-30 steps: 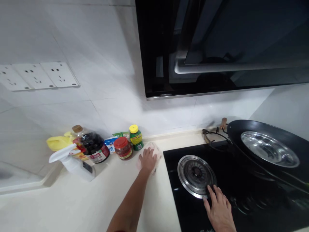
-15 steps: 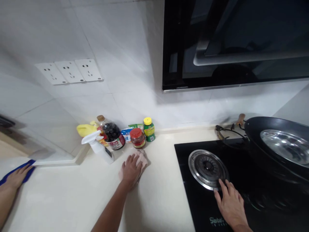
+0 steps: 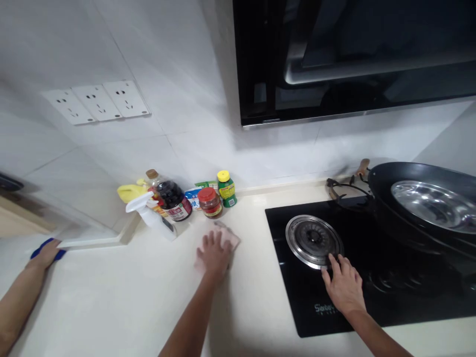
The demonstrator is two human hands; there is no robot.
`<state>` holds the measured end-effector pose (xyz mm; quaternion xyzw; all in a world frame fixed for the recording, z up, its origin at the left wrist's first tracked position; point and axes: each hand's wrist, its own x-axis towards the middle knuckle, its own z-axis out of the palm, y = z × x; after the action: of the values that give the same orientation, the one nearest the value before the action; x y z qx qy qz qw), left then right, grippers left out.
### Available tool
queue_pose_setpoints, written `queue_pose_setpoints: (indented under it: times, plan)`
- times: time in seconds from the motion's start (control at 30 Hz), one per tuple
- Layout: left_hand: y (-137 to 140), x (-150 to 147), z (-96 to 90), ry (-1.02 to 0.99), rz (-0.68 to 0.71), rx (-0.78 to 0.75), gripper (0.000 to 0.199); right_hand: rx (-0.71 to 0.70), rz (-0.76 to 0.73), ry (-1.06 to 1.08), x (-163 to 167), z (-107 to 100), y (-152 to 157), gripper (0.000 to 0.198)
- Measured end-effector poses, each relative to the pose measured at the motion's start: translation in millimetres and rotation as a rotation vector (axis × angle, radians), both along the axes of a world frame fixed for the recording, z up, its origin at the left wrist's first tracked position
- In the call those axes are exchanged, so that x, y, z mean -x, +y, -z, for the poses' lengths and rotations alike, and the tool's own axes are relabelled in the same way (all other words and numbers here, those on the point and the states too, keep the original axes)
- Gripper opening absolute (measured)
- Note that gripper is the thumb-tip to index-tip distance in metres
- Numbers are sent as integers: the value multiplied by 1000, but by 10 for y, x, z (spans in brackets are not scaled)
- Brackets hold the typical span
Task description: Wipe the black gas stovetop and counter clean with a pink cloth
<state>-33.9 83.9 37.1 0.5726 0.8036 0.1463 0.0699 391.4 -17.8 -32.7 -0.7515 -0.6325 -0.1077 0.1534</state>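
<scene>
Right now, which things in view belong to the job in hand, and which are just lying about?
Apparently in use:
- pink cloth under the left hand
- counter beneath it
- perhaps the burner, with the right hand at its rim

Apparently just lying about:
- spray bottle
- dark bottle
- red-lidded jar
- yellow-capped bottle
- wok

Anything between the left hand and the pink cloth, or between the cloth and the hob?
Nothing visible in either gap. The left hand lies directly on the pink cloth, and only countertop shows between the cloth and the hob. The red-lidded jar stands behind the cloth, outside that stretch.
</scene>
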Motion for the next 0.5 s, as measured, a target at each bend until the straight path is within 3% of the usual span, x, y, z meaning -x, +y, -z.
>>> queue_pose_setpoints:
  times: [0.13, 0.23, 0.33, 0.5]
  plan:
    - [152, -859, 149, -25, 210, -44, 55, 11, 4, -4, -6, -44, -6, 63]
    - [-11, -1307, 259, -51, 358, -87, 53, 25, 13, -5, -12, -67, -12, 62]
    - [-460, -1458, 339, -66, 466, -133, 54, 32, 13, -5, -22, -66, -19, 62]
    - [-1535, -1243, 432, -51, 641, -209, 51, 28, 4, 6, -64, 4, -28, 63]
